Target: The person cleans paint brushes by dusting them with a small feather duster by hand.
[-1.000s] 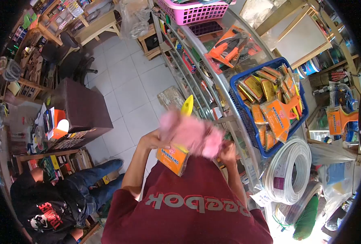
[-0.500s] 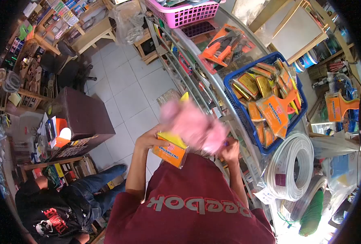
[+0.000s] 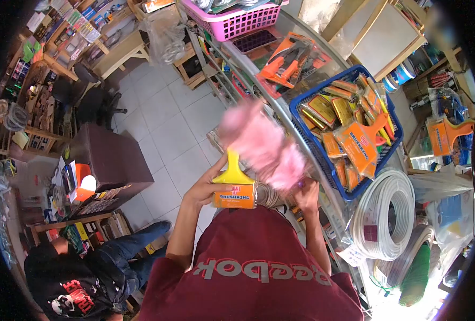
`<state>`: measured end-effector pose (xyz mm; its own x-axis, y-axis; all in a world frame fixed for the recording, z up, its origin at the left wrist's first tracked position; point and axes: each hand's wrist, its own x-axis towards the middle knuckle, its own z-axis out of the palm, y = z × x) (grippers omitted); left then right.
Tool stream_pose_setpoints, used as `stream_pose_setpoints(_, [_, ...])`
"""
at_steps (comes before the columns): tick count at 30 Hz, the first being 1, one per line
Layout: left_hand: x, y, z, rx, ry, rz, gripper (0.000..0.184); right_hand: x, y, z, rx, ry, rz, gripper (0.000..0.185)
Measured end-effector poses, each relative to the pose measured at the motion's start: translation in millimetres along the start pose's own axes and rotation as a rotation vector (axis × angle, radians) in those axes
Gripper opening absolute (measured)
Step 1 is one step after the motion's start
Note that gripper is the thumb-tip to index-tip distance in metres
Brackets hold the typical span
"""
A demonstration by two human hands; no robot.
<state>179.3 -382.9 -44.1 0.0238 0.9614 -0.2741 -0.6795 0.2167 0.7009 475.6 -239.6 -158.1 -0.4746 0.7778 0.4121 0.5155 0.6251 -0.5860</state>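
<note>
In my left hand is a brush with a yellow handle and an orange package sleeve, held upright in front of my chest. My right hand is closed on the lower end of a fluffy pink duster, which is smeared by motion. The duster reaches up and left across the brush handle's tip, beside the glass counter's edge. Right of the duster, a blue basket on the counter holds several packaged orange and gold items.
A pink basket and orange-handled tools lie on the glass counter. Coiled white cable sits at the right. A person is at the lower left, near a dark brown desk.
The brush has turned upright, with its label now level and facing the camera. The pink duster has shifted slightly right and remains blurred. The view has moved a little.
</note>
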Motion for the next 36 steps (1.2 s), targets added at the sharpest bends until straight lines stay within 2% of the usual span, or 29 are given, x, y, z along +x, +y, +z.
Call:
stream_pose_setpoints(2, [-4.1, -7.3, -3.4, -0.016, 0.027, -0.021, 0.079, 7.1, -7.2, -10.6, 0.088, -0.096, 0.017, 0.022])
stream_pose_setpoints(4, [-4.9, -7.5, -3.1, -0.03, 0.057, -0.024, 0.077, 3.1, -6.0, -24.5, 0.158, -0.427, 0.101, 0.044])
stream_pose_setpoints(6, [-5.6, -2.0, 6.9, -0.042, 0.087, -0.016, 0.075, -17.6, 23.2, -4.9, 0.024, -0.251, 0.05, 0.042])
stream_pose_setpoints(8, [-1.8, 9.9, 25.5, -0.076, -0.038, 0.043, 0.073, -5.7, 6.3, -10.9, 0.01, -0.279, 0.082, 0.041])
stream_pose_setpoints(9, [-0.3, 14.1, 30.1, -0.092, -0.101, 0.075, 0.073, 7.0, -8.3, -22.8, 0.064, -0.393, 0.137, 0.041])
stream_pose_setpoints(11, [2.4, 0.1, 7.8, -0.104, 0.065, 0.048, 0.072, 14.5, -17.4, -23.9, 0.041, -0.376, 0.046, 0.041])
stream_pose_setpoints(12, [2.6, -8.4, -3.2, -0.111, 0.148, 0.031, 0.073, 3.2, -5.5, -11.1, -0.036, -0.245, -0.096, 0.042])
stream_pose_setpoints(15, [8.3, 5.3, 14.1, -0.045, 0.075, 0.17, 0.07, 3.4, -17.0, -11.8, -0.3, 0.022, -0.461, 0.039])
stream_pose_setpoints(16, [11.1, -4.5, 6.7, -0.039, 0.116, 0.242, 0.071, 7.7, -25.8, -11.3, -0.39, 0.095, -0.575, 0.038])
stream_pose_setpoints(18, [22.5, -30.6, -14.4, -0.02, 0.189, 0.383, 0.073, 7.1, -37.4, -1.5, -0.08, 0.011, -0.233, 0.016])
stream_pose_setpoints(19, [28.7, -2.4, 20.4, -0.127, 0.14, 0.316, 0.08, 3.9, -40.4, 0.0, 0.072, -0.03, -0.057, 0.009])
stream_pose_setpoints(21, [27.8, 12.4, 40.4, -0.018, 0.145, 0.439, 0.087, -11.9, -26.2, 8.7, -0.119, -0.057, -0.042, 0.01])
stream_pose_setpoints(24, [38.0, 13.0, 48.2, 0.017, 0.19, 0.579, 0.095, -16.6, -33.5, 6.2, -0.039, -0.069, -0.031, 0.013])
stream_pose_setpoints(26, [43.7, 14.5, 47.3, 0.001, 0.179, 0.633, 0.097, -15.7, -35.7, 3.6, 0.052, -0.172, 0.116, 0.01])
stream_pose_setpoints(28, [43.0, 16.4, 40.9, -0.026, 0.13, 0.668, 0.097, -10.9, -32.5, -3.2, 0.059, -0.395, 0.397, 0.018])
stream_pose_setpoints(29, [38.9, 17.3, 39.6, -0.051, 0.07, 0.616, 0.1, -2.7, -38.1, -12.6, 0.021, -0.479, 0.45, 0.012])
stream_pose_setpoints(32, [42.4, 21.9, 56.1, -0.216, 0.068, 0.666, 0.093, -15.5, -41.2, -10.7, -0.25, 0.043, -0.375, 0.01])
stream_pose_setpoints(33, [50.4, 9.8, 37.4, -0.218, -0.032, 0.756, 0.086, -23.1, -29.7, -6.6, -0.182, -0.065, -0.251, 0.013])
stream_pose_setpoints(34, [48.3, 12.9, 37.3, -0.151, 0.006, 0.718, 0.086, -24.9, -25.6, -5.5, -0.124, -0.16, -0.12, 0.017])
stream_pose_setpoints(36, [42.2, 18.0, 40.9, -0.019, 0.088, 0.645, 0.086, -27.3, -18.1, -2.8, -0.104, -0.171, 0.062, 0.02])
